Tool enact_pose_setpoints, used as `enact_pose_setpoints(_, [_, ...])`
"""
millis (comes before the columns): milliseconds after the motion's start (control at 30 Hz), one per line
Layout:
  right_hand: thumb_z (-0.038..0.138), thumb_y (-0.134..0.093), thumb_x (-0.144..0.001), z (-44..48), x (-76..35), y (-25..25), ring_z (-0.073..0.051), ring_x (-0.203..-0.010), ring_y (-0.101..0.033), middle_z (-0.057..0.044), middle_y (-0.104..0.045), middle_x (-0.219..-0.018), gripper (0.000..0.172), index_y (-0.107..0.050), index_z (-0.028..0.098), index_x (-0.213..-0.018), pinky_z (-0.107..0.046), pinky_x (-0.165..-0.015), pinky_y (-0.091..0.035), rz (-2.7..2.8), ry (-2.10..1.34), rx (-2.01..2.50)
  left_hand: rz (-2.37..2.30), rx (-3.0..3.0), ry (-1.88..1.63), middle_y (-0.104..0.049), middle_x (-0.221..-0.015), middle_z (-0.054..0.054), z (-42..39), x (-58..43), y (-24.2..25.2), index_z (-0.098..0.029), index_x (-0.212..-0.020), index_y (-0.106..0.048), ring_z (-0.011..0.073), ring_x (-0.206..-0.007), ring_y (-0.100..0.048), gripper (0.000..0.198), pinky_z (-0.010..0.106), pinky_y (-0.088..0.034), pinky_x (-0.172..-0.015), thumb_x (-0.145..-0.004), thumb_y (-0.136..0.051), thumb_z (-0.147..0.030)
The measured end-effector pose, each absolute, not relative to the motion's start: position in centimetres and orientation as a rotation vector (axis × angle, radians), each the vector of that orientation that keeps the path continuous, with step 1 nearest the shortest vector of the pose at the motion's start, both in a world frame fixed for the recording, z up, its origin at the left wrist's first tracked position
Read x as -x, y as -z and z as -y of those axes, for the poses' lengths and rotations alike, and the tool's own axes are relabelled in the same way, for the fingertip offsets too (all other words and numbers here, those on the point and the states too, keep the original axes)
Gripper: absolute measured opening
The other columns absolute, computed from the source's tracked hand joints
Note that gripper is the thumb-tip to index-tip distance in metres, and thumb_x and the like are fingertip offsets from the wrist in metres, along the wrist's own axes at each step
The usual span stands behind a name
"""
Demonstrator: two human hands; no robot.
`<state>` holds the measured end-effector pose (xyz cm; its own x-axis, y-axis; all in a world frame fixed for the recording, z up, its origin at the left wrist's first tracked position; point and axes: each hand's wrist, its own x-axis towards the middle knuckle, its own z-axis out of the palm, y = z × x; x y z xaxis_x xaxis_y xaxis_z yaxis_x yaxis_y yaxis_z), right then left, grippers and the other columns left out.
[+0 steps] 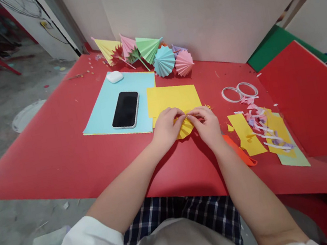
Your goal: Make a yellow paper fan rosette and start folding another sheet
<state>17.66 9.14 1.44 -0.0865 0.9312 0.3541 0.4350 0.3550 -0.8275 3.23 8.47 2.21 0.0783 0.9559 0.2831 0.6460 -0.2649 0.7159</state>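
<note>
Both my hands meet over a pleated yellow paper fan (185, 128) lying on the red table (61, 148). My left hand (167, 128) is closed, pinching the fan's top edge from the left. My right hand (207, 124) is closed too, pinching the same folded edge from the right. Just behind the fan lies a flat yellow paper sheet (173, 98). Orange scissors (240, 152) lie partly hidden under my right wrist.
A black phone (125, 109) rests on a light blue sheet (101, 107), with a white earbud case (115, 76) behind it. Several finished paper fans (152, 53) lean on the wall. Two tape rings (239, 92) and paper scraps (262, 131) lie to the right.
</note>
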Motion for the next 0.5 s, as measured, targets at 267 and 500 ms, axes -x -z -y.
enact_pose_setpoints(267, [0.029, -0.055, -0.079, -9.33, -17.86, -1.42, -0.015, -0.082, -0.056, -0.002, -0.057, -0.088, 0.009, -0.062, 0.022, -0.080, -0.030, -0.072, -0.048, 1.689, -0.652, 1.225, -1.602, -1.953, -1.046, -0.061, -0.083, 0.001, -8.54, -3.15, -2.13, -0.020, -0.081, -0.057, 0.0147, -0.081, -0.054, 0.011, 0.028, -0.042, -0.073, -0.084, -0.049, -0.027])
enact_pose_setpoints(500, [0.028, -0.056, -0.078, -9.28, -17.83, -1.58, -0.015, -0.081, -0.057, -0.002, -0.058, -0.087, 0.008, -0.062, 0.023, -0.079, -0.031, -0.072, -0.047, 1.679, -0.653, 1.232, -1.628, -1.950, -1.056, -0.061, -0.082, 0.001, -8.56, -3.05, -2.11, -0.020, -0.080, -0.058, 0.0151, -0.080, -0.054, 0.014, 0.029, -0.042, -0.073, -0.083, -0.050, -0.031])
